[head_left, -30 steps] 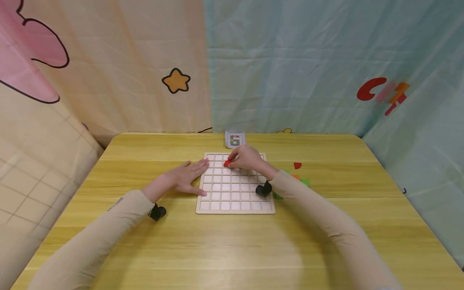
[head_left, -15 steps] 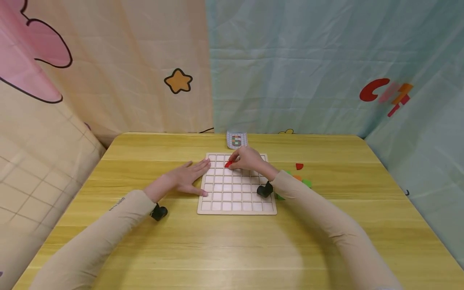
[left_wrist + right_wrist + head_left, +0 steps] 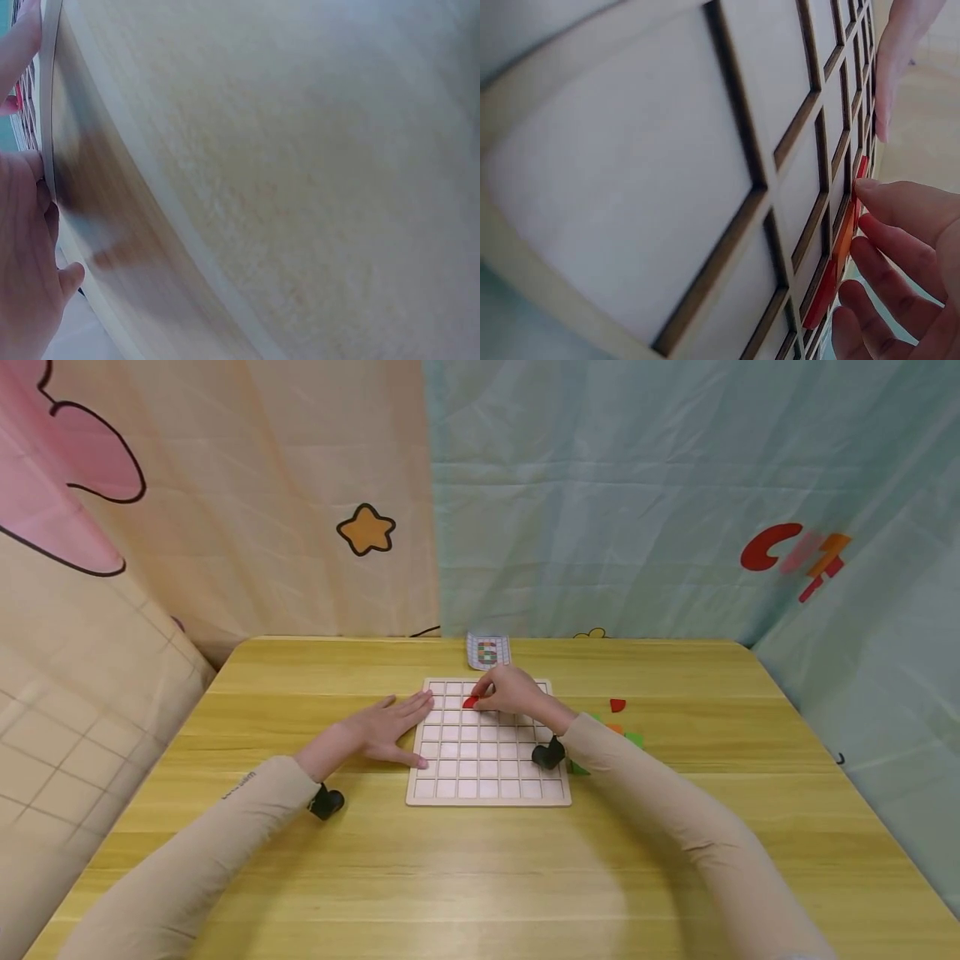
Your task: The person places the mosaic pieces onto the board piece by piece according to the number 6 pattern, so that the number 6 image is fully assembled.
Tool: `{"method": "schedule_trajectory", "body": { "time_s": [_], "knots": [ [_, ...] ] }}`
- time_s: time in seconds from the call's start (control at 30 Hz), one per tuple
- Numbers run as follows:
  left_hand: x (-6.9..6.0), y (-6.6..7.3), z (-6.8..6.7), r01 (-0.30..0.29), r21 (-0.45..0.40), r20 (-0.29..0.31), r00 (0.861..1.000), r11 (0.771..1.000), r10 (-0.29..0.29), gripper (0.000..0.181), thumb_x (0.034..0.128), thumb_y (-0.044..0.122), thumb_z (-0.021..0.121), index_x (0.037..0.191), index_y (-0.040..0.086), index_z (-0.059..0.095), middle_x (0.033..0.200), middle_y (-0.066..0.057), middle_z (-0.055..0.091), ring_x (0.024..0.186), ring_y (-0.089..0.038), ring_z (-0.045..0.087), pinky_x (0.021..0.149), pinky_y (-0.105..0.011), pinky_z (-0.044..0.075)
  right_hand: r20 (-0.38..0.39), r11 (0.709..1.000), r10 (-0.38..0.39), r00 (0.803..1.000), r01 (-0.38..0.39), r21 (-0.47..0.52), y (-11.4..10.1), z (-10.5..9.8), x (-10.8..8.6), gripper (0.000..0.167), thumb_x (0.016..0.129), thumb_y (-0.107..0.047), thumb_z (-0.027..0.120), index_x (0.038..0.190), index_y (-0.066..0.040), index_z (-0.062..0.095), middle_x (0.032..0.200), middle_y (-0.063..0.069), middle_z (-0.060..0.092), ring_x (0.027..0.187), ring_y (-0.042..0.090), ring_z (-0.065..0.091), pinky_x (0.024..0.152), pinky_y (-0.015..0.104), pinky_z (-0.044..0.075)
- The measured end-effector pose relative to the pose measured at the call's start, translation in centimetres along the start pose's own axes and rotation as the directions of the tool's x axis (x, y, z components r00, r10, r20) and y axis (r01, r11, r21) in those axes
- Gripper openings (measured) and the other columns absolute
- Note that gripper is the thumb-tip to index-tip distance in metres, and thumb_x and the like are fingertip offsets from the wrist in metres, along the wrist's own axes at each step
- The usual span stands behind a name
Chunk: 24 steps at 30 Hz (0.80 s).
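A pale gridded board (image 3: 487, 798) with raised cell walls lies on the table. My right hand (image 3: 510, 690) is over its upper part, pinching a red round-edged piece (image 3: 470, 702) with thumb and forefinger, at a cell in the upper left. In the right wrist view, an orange piece (image 3: 844, 238) and another red piece (image 3: 822, 296) lie in cells below that hand; the head view hides them. My left hand (image 3: 384, 731) rests flat with spread fingers, its fingertips and thumb on the board's left edge.
A small card (image 3: 488, 652) with a coloured grid figure lies behind the board. Right of the board are a loose red piece (image 3: 617, 705), an orange piece (image 3: 615, 728) and several green pieces (image 3: 633, 740), partly hidden by the right sleeve. Curtains (image 3: 585, 543) hang behind the table.
The red piece under my right fingertips has turned slightly and sits a little lower at its cell. My left hand stays in place on the board's edge.
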<state>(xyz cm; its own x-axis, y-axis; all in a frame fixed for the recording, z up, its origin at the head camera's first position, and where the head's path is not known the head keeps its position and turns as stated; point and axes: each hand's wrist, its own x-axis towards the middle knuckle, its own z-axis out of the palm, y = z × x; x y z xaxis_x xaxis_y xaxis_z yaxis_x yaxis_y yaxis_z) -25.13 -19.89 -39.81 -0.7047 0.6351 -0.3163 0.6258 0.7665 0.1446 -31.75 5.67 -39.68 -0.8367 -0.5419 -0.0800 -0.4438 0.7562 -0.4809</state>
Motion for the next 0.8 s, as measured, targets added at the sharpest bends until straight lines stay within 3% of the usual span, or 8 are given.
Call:
{"method": "schedule_trajectory", "body": {
  "time_s": [0.47, 0.8],
  "knots": [
    [0.0, 0.1, 0.2, 0.008, -0.002, 0.006, 1.000, 1.000, -0.008, 0.106, 0.0851, 0.070, 0.051, 0.155, 0.005, 0.003, 0.163, -0.011, -0.004, 0.151, -0.027, 0.000, 0.119, -0.058, 0.006, -0.103, 0.995, -0.042, 0.994, 0.050, 0.082, 1.1, -0.2, -1.3, 0.018, 0.089, -0.026, 0.069, 0.103, -0.016, 0.075, 0.101, 0.000, 0.073, 0.084, 0.015, 0.063, 0.070, 0.029, 0.051],
    [0.0, 0.0, 0.1, 0.007, 0.001, -0.001, 1.000, 1.000, -0.007, 0.107, 0.0846, 0.070, 0.051, 0.155, 0.005, 0.003, 0.163, -0.012, -0.004, 0.151, -0.028, 0.000, 0.119, -0.058, 0.006, -0.220, 0.994, -0.064, 0.973, 0.082, 0.073, 1.9, -2.4, -3.4, 0.020, 0.090, -0.021, 0.067, 0.105, -0.010, 0.075, 0.099, 0.004, 0.073, 0.090, 0.021, 0.060, 0.077, 0.035, 0.051]
  ]
}}
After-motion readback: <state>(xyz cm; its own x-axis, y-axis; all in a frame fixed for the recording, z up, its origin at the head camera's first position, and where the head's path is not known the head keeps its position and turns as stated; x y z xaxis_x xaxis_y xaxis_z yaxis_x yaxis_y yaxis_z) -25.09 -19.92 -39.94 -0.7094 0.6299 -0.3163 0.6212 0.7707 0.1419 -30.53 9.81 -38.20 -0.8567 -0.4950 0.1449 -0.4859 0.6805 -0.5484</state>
